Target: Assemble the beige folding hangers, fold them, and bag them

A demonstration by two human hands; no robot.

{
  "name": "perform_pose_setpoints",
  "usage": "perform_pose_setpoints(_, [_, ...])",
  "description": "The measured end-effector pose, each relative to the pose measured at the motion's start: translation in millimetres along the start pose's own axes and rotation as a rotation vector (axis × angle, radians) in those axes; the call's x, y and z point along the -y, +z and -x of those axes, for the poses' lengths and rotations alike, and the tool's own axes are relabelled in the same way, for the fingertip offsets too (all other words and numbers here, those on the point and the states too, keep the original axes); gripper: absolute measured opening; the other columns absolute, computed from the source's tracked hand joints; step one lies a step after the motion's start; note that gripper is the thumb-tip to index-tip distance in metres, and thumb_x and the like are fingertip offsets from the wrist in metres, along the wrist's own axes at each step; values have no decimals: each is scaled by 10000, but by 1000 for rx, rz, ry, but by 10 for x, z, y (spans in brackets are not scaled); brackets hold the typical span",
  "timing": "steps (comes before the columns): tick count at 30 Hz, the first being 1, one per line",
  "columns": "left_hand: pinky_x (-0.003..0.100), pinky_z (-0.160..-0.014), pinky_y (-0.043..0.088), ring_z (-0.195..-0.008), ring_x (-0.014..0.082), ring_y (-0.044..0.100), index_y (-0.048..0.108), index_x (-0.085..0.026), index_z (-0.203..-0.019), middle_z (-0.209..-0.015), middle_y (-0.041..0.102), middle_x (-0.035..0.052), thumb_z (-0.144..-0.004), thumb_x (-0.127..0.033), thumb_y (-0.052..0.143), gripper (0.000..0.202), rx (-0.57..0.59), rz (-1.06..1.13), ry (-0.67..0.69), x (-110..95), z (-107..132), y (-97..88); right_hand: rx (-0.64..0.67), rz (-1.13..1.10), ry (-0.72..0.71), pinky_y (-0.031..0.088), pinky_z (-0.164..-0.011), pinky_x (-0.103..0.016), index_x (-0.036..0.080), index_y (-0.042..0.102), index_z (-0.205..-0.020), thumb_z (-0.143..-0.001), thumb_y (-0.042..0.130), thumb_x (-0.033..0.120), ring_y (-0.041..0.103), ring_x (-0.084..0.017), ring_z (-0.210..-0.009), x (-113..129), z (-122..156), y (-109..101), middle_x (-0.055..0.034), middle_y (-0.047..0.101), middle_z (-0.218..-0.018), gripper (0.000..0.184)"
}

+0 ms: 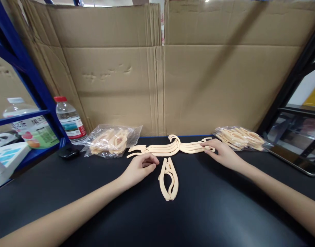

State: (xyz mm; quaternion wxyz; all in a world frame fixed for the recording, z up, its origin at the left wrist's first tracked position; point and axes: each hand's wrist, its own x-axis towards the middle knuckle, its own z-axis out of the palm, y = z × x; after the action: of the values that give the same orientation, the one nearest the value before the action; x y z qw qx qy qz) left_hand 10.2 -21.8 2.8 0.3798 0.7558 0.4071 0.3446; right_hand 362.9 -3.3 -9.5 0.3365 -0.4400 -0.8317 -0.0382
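Several cream plastic clothes hangers (162, 149) lie unfolded in a stack, with their hooks bunched at the back. My right hand (220, 152) is at the stack's right end, its thumb and fingers around a hanger tip. In front of the stack, one folded hanger (176, 187) lies flat with its two arms swung together. My left hand (139, 168) rests on the table just left of that folded hanger, apart from it. Its fingers are loosely curled, with a gap between thumb and forefinger and nothing seen in them.
Clear bags of folded hangers lie at back left (109, 140) and back right (240, 137). A black mouse (68, 152) and a red-capped water bottle (71, 123) stand at the left. Cardboard (116, 79) walls off the back of the black table (198, 212).
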Motion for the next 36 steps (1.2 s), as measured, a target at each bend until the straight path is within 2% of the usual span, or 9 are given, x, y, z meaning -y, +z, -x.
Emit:
perform_pose_setpoints(4, [340,-790,522,-836,189,638,628,-148,-823,-866,659,50,-739,-233,568,134,0,1,-4,8,-1,12,-3,-2,7,497,-876,-472,199,657,-1051,-878,507,287,599,-281,-1001,-141,31,36,-107,682,-1029,245])
perform_pose_setpoints(9, [332,-780,513,-819,182,633,633,-151,-817,-854,655,41,-737,-220,565,125,-3,8,-7,9,4,28,75,-7,-42,479,-902,-483,234,662,-1053,-877,523,259,576,-277,-1019,-72,45,79,-88,665,-1035,225])
perform_pose_setpoints(14, [319,-772,507,-803,174,626,637,-148,-804,-834,650,39,-731,-208,563,120,-12,18,-9,6,13,40,79,-8,-44,482,-874,-469,220,654,-1052,-883,548,286,573,-269,-976,-71,49,115,-97,647,-1003,210])
perform_pose_setpoints(22, [317,-734,511,-776,176,627,637,-138,-796,-831,655,51,-737,-214,552,128,-24,18,-5,3,18,33,99,-34,-49,476,-784,-399,205,619,-831,-901,528,292,569,-236,-858,50,20,103,-74,629,-879,144])
perform_pose_setpoints(27, [327,-761,520,-796,184,635,630,-137,-780,-832,658,59,-744,-222,549,123,-41,15,8,-8,25,26,98,-102,27,484,-716,-333,215,580,-876,-919,482,307,608,-204,-786,136,2,18,-44,646,-849,141])
perform_pose_setpoints(31, [327,-770,524,-797,187,641,634,-143,-779,-826,663,55,-745,-228,562,116,-35,13,17,-44,47,32,16,-93,102,490,-681,-319,220,560,-897,-914,486,351,631,-202,-748,154,-9,-60,-36,657,-848,151])
perform_pose_setpoints(36, [328,-774,526,-818,192,637,640,-145,-815,-864,658,64,-741,-213,565,126,-40,5,24,-78,70,37,-123,-76,145,505,-720,-366,226,570,-990,-901,499,372,639,-238,-822,126,-27,-105,-62,668,-919,186])
